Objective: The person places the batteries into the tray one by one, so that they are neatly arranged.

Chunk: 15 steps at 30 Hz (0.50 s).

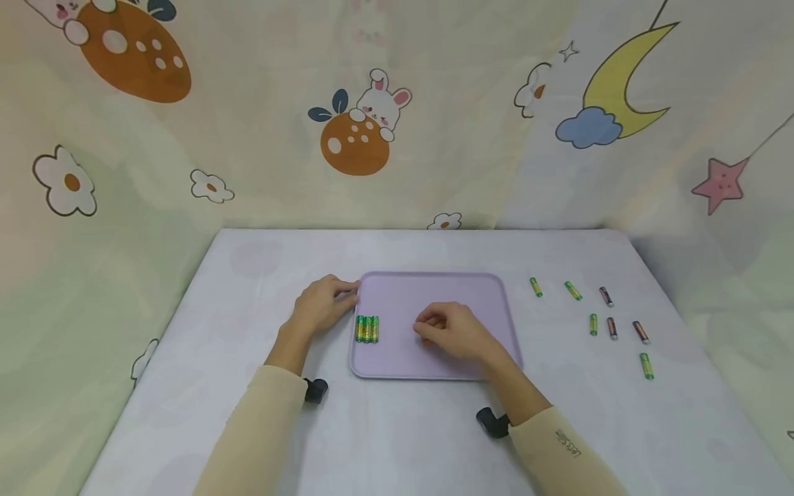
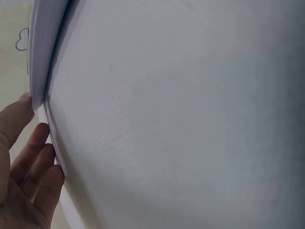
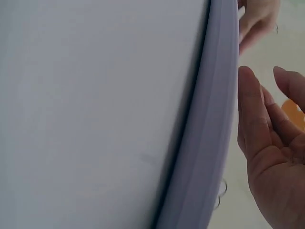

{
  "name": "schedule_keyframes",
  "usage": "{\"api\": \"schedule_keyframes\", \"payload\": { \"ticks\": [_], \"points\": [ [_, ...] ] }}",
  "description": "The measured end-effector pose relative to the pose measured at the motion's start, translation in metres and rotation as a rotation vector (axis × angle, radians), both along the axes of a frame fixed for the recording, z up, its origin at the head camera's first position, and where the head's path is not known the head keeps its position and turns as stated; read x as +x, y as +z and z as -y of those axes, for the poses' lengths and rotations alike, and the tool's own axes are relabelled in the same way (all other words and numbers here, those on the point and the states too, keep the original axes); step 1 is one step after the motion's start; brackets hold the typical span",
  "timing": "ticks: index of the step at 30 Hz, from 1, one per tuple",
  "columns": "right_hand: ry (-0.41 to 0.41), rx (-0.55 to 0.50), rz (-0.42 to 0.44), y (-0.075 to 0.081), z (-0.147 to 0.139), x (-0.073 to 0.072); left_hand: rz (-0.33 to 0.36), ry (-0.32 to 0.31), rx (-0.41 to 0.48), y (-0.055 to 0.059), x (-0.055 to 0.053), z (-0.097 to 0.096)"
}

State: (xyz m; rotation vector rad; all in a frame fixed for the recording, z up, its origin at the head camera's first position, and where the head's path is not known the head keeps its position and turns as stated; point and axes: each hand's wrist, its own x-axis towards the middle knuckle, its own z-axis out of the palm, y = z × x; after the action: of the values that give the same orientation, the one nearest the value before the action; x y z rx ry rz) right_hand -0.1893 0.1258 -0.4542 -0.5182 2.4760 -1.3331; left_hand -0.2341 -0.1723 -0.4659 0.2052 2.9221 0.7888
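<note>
A light purple tray (image 1: 434, 365) lies on the table. Side by side near its left edge stand several green and yellow batteries (image 1: 367, 329), packed in a short row. My left hand (image 1: 319, 303) is at the tray's upper left side, its thumb (image 2: 19, 114) touching the rim, fingers loosely bent. Over the middle of the tray is my right hand (image 1: 455, 331), to the right of the battery row. In the right wrist view, its thumb (image 3: 290, 86) stands apart from the fingers (image 3: 257, 119), and no object shows between them.
Right of the tray, several loose green batteries (image 1: 593, 324) lie scattered with three dark batteries (image 1: 612, 328). The white table (image 1: 397, 441) ends at the back against a patterned cloth (image 1: 260, 124), which also hangs at both sides.
</note>
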Motion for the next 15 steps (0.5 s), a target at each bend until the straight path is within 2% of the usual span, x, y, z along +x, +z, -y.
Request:
{"api": "schedule_keyframes", "payload": {
  "ticks": [3,10,15],
  "points": [
    [-0.005,0.005,-0.011,-0.001,-0.027,0.003,0.013,-0.003,0.002,-0.001,0.001,0.001],
    [-0.121,0.028,-0.025,0.002,-0.074,0.006,-0.018,-0.009,0.008,0.002,0.002,0.003],
    [-0.179,0.072,-0.051,0.002,-0.101,0.014,-0.009,-0.020,0.009,0.003,0.001,0.001]
  ]
}}
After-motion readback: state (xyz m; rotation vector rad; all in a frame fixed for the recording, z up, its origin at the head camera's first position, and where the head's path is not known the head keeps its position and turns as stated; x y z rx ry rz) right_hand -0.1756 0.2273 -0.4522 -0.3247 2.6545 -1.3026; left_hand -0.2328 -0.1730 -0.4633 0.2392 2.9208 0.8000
